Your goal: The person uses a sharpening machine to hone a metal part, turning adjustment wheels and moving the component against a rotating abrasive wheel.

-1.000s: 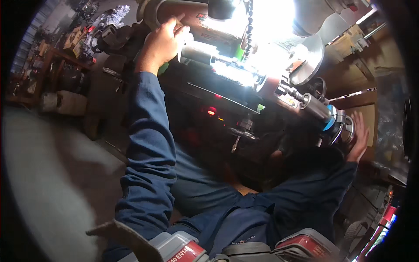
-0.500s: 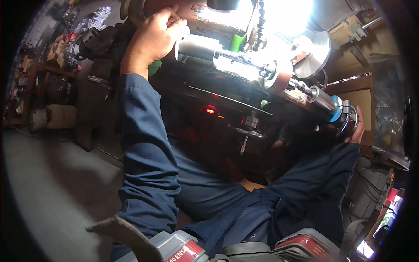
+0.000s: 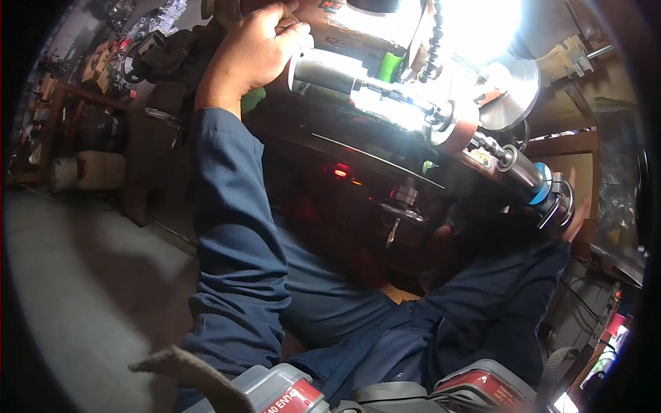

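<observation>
Between the two hands lies a slim metal shaft (image 3: 392,94), bright under the glare of a lamp, running from a grey metal cylinder (image 3: 327,70) beside the left hand to a reddish-brown ring-shaped part (image 3: 460,129) nearer the right. The left hand (image 3: 249,58) is up at that cylinder's outer end, fingers curled and thumb drawn in; I can't tell whether it grasps anything. The right hand (image 3: 580,215) is partly hidden behind a round metal ring fitting (image 3: 566,205), fingers raised; I can't tell whether it grips. Just inward of it is a second cylinder (image 3: 521,170) with a blue band (image 3: 541,183). Beyond the shaft are a black segmented hose (image 3: 432,51), a green piece (image 3: 390,67) and a shiny disc (image 3: 518,96). Below the shaft, between the hands, a red light (image 3: 341,173) glows and a handwheel (image 3: 405,213) stands in shadow. Cluttered shelving (image 3: 62,124) and bare grey floor (image 3: 76,289) fill the left hand's side; plastic sheeting (image 3: 617,206) hangs past the right. Small printed marks show on the reddish machine housing (image 3: 358,34), and the grey filter cases (image 3: 258,382) nearest the wearer carry red labels (image 3: 297,398) with pale print.
</observation>
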A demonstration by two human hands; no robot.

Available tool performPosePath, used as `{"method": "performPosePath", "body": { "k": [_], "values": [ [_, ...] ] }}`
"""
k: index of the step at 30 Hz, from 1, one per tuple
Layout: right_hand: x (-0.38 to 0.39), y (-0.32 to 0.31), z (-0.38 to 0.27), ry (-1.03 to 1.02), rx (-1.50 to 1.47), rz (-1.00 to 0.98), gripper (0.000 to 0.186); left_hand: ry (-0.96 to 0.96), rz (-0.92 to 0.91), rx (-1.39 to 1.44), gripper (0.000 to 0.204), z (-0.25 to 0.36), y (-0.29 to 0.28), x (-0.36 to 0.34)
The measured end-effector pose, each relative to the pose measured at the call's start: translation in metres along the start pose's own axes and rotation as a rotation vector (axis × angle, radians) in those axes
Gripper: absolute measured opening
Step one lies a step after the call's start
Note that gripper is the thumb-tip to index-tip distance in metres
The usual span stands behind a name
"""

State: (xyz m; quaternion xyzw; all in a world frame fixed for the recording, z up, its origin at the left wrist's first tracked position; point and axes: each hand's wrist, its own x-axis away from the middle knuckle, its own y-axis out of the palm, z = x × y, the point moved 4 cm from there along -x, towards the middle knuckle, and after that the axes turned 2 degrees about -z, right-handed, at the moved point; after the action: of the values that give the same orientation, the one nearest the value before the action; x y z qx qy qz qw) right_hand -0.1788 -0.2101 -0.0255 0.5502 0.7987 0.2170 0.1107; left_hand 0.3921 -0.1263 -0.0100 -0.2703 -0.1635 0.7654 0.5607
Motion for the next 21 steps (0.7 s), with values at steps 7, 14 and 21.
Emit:
{"method": "performPosePath", "body": {
  "k": [7,14,21],
  "values": [
    [-0.006,-0.018,0.005,-0.007,-0.033,-0.029,0.082,-0.092,0.026,-0.198,0.041,0.038,-0.007,0.011],
    [0.003,0.009,0.004,-0.089,0.094,0.258,0.075,0.034,0.118,-0.106,0.038,0.019,-0.005,0.012],
    [0.04,-0.078,-0.039,-0.203,1.588,0.194,0.04,0.173,0.16,-0.153,0.025,0.012,-0.007,0.042]
  ]
}}
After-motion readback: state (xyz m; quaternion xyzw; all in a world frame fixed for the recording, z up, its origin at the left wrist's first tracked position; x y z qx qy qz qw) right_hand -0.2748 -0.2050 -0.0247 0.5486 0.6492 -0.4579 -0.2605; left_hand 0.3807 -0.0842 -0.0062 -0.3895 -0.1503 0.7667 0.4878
